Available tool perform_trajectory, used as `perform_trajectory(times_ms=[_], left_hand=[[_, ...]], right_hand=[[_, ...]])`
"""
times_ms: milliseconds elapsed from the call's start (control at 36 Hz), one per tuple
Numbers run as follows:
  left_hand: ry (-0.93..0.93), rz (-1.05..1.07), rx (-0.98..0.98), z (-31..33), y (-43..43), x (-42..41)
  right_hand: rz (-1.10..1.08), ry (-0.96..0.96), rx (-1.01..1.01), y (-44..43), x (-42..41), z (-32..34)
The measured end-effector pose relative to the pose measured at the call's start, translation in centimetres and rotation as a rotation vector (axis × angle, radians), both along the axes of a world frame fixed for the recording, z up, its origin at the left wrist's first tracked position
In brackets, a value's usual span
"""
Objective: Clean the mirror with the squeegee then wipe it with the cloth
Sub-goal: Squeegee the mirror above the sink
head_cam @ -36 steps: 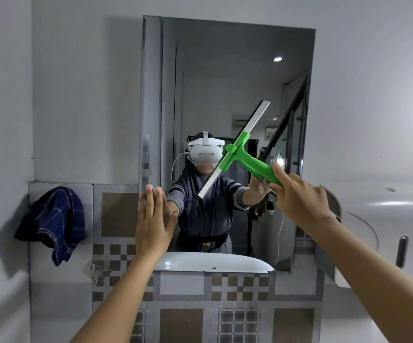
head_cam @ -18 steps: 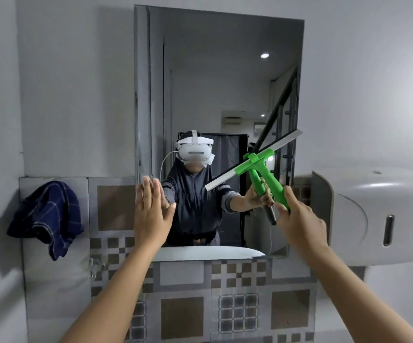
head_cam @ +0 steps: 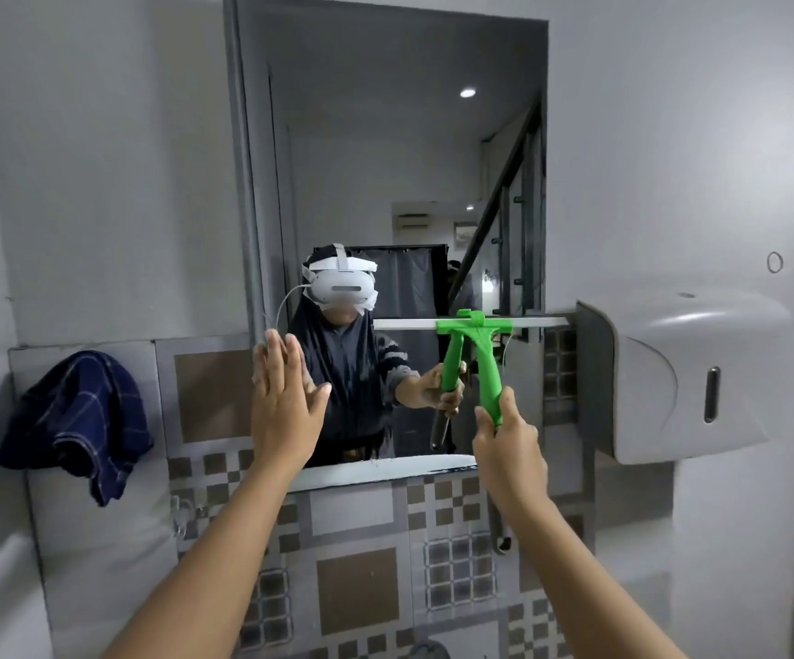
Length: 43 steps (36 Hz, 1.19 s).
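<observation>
**Squeegee held level on the mirror**

The green squeegee (head_cam: pixel 476 344) is gripped by its handle in the right hand (head_cam: pixel 504 437), blade horizontal against the mirror (head_cam: pixel 385 159). The left hand (head_cam: pixel 285 401) is raised flat, fingers spread apart, at the mirror's lower left. A blue cloth (head_cam: pixel 71 420) is draped on the tiled ledge (head_cam: pixel 100 347), well apart.

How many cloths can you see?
1. A dark blue checked cloth hangs over the ledge on the wall, left of the mirror. Others may be out of view.
</observation>
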<state>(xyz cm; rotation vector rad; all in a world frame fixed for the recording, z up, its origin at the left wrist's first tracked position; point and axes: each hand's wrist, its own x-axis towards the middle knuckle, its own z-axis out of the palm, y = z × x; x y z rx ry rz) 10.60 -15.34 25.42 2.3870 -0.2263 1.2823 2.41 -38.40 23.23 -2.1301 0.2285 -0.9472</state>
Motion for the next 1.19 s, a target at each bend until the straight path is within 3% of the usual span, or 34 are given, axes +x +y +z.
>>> perform_trajectory(times_ms=[500,722,917,1194], left_hand=[[-0.007,-0.065,0.154,-0.8,2.8,0.0],[-0.012,-0.148,0.223,-1.6,4.6,0.6],[-0.05,-0.217,0.165,-2.9,4.6,0.4],[-0.108,-0.177,0.126,-5.5,4.0,0.2]], right_hand=[[0.23,-0.165,0.61,11.8,-0.2,0.1],[0.234,-0.187,0.558,14.7,1.0,-0.6],[0.242,-0.237,0.456,16.8,0.9,-0.5],[0.227,-0.154,0.28,17.4,1.1,-0.3]])
